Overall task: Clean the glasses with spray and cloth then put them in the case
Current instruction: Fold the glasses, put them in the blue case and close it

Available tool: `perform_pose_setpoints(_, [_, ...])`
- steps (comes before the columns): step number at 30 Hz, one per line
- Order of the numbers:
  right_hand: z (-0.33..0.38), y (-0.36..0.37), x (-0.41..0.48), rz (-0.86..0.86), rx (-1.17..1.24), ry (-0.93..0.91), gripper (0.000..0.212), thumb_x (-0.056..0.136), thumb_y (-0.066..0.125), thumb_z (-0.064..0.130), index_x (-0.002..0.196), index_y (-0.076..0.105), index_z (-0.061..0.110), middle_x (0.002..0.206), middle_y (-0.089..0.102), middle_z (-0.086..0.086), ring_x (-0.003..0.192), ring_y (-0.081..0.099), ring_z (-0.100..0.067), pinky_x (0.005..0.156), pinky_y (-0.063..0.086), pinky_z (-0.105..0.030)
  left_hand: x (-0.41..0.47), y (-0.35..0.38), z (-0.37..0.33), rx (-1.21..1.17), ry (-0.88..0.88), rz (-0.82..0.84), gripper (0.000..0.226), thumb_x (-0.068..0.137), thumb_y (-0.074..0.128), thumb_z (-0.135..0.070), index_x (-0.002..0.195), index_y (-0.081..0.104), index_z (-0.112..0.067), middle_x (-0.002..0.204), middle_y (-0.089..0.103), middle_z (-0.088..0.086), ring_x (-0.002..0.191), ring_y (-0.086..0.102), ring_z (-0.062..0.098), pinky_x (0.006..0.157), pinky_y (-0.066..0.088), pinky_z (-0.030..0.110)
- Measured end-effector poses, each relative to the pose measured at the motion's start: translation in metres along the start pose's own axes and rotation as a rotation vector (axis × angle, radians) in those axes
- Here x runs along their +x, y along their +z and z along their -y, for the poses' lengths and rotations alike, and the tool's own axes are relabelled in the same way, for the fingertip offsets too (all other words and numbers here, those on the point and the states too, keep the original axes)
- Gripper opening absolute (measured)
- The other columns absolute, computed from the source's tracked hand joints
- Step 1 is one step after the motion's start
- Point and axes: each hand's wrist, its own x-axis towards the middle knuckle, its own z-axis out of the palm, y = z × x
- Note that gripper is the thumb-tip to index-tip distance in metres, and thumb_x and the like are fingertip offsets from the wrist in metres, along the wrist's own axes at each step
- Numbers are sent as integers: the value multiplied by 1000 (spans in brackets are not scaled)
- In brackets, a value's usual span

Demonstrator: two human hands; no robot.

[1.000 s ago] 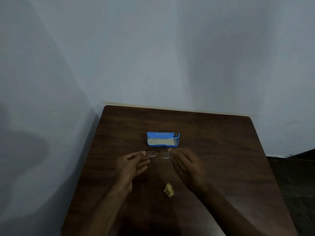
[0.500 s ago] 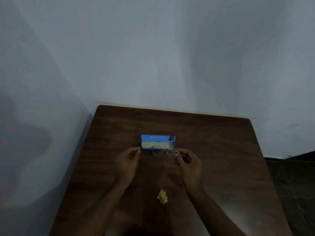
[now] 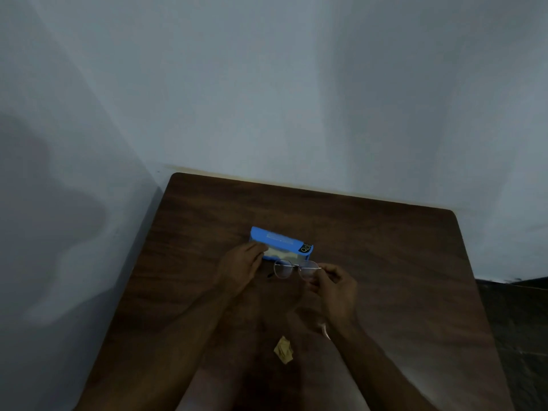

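A blue glasses case (image 3: 278, 241) lies open on the dark wooden table (image 3: 385, 262), its pale lining facing me. My left hand (image 3: 240, 266) holds the case at its near left end. Thin round-lensed metal glasses (image 3: 293, 269) hang just in front of the case, lenses upright, pinched at their right side by my right hand (image 3: 333, 287). A small crumpled yellow cloth (image 3: 283, 350) lies on the table nearer to me, between my forearms. No spray bottle is in view.
The table stands in a corner, with pale walls close behind it and along its left edge. To the right of the table a dark floor (image 3: 519, 321) shows.
My left hand has let go of the glasses and moved onto the case. My right hand alone has lifted the glasses toward the case opening.
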Motion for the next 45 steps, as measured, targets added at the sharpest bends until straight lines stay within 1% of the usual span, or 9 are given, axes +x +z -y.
perform_pose_setpoints(2, [-2,-2,3,5,-8,3,10,89,73,7,98,77,11,87,80,-7,84,77,-27,76,64,-42,8,-1,-1,21,-9,14,35,106,59,-13,140,65,-9,140,68,11,127,66,26,108,44,26])
perform_pose_setpoints(13, [-4,-2,24,-40,106,-1,9,92,69,2,98,76,2,84,78,-10,78,75,-22,68,61,-31,27,-11,-4,84,46,82,58,98,68,-18,154,50,-17,151,57,9,126,63,29,102,55,45])
perform_pose_setpoints(17, [-3,3,39,-48,154,28,9,95,65,0,97,74,1,84,77,-11,78,74,-23,69,61,-32,30,-16,2,4,27,90,68,91,78,-20,153,51,-19,149,58,6,124,65,26,103,54,39])
perform_pose_setpoints(22, [-6,10,58,-20,99,57,11,96,66,2,103,73,-3,96,76,-19,83,75,-27,69,62,-31,33,-19,0,37,4,126,76,91,79,-14,159,44,-20,158,51,5,95,71,17,100,53,33])
perform_pose_setpoints(29, [-4,32,75,15,73,81,10,93,71,3,100,75,-3,89,76,-15,78,74,-23,66,64,-31,42,-24,-2,82,32,167,86,87,83,-17,162,39,-20,163,46,4,133,59,25,112,45,32])
perform_pose_setpoints(36, [-14,50,87,25,-299,92,14,83,75,13,70,77,19,91,72,-16,76,63,-30,48,53,-32,45,-24,0,89,42,176,87,88,83,-20,162,37,-22,164,45,3,142,52,23,114,42,30])
perform_pose_setpoints(38, [-12,51,88,50,-436,48,6,86,75,19,81,78,20,93,73,-6,87,69,-26,67,61,-44,45,-23,1,80,50,172,87,88,83,-19,162,37,-22,163,46,4,144,50,22,116,42,32])
perform_pose_setpoints(40, [-9,53,85,95,-615,-39,15,94,70,26,99,78,15,100,75,-3,98,71,-22,83,61,-43,45,-23,4,75,58,170,87,87,83,-19,162,38,-22,163,46,5,144,50,23,117,43,34])
perform_pose_setpoints(45, [-3,57,75,179,-1008,-265,26,104,55,34,118,67,16,109,71,-2,101,68,-20,81,57,-37,44,-23,4,70,92,161,84,88,81,-17,161,39,-19,162,47,7,142,53,25,115,48,36])
